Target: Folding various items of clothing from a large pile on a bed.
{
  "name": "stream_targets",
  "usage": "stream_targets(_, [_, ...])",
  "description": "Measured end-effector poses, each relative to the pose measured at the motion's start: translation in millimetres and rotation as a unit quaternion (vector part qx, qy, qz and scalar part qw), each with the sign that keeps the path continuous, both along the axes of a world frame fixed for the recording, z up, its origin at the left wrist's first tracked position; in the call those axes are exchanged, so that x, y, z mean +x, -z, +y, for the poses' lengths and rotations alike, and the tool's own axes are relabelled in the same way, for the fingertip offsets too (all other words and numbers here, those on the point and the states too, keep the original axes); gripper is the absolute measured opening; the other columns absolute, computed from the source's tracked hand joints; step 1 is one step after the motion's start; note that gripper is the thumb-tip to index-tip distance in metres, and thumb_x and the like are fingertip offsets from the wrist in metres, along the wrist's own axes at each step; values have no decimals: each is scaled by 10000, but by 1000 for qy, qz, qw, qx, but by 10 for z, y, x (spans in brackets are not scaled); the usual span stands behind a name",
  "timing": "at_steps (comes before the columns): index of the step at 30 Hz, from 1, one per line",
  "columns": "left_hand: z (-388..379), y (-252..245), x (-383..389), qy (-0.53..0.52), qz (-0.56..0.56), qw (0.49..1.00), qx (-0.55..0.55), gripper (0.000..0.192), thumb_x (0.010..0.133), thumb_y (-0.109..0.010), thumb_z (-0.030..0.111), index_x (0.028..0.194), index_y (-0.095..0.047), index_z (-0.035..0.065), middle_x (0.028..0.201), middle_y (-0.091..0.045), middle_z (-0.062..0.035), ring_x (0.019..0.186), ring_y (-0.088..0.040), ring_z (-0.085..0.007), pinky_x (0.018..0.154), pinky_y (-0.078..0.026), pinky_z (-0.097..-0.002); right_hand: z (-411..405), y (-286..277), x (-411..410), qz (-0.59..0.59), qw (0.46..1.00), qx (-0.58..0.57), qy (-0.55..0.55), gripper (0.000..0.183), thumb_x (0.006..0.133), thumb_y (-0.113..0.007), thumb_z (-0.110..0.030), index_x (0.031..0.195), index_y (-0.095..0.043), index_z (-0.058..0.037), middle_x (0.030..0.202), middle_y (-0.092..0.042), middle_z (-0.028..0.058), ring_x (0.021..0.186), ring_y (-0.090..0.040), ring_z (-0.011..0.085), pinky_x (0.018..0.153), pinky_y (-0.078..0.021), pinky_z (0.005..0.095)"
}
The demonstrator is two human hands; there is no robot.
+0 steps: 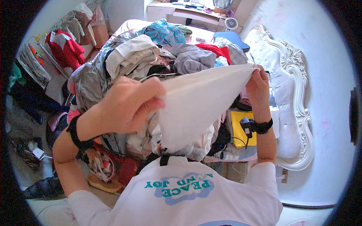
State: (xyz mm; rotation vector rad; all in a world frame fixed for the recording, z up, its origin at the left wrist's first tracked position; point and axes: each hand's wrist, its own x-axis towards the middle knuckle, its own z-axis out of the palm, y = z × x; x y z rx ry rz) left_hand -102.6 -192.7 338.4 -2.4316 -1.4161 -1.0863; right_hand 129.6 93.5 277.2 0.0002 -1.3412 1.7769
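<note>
A thin white cloth [195, 110] is spread in the air between my two hands, its top edge taut and its lower part hanging towards my lap. My left hand [127, 104], blurred, pinches one end near thumb and forefinger. At the upper right my right hand [257, 84] grips a corner of the same cloth between thumb and fingers. Behind it rises a heap of clothes on the bed, with a folded cream garment [133, 55], a grey garment [195, 58], a red cloth [216, 51] and a turquoise patterned cloth [164, 31]. The cloth hides part of the heap.
A carved white headboard [299, 93] stands along the right wall. Clothes hang on a rack [53, 60] at the left. A pink-rimmed basket [109, 169] sits low on the left. Near my right forearm lies a yellow item [239, 132]. A small fan [231, 24] stands by the desk [186, 12].
</note>
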Motion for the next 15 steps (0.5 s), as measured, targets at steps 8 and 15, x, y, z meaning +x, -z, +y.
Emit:
stream_targets(8, [108,131,-315,-89,31,996,8,86,772,-561,27,836,-504,30,646,-536,-143,634,-574,-328,590,-454,-369,-117,43,11,-58,995,71,26,38,869,-578,-84,873,-580,-46,920,-579,42,777,-560,91,685,-472,205])
stream_targets(15, [-22,14,-302,-86,-41,978,-187,50,793,-548,32,803,-511,0,722,-526,-149,653,-528,-312,603,-434,-351,-470,191,94,-205,966,150,39,158,793,-655,-91,825,-502,-69,783,-535,-12,710,-519,63,618,-420,193])
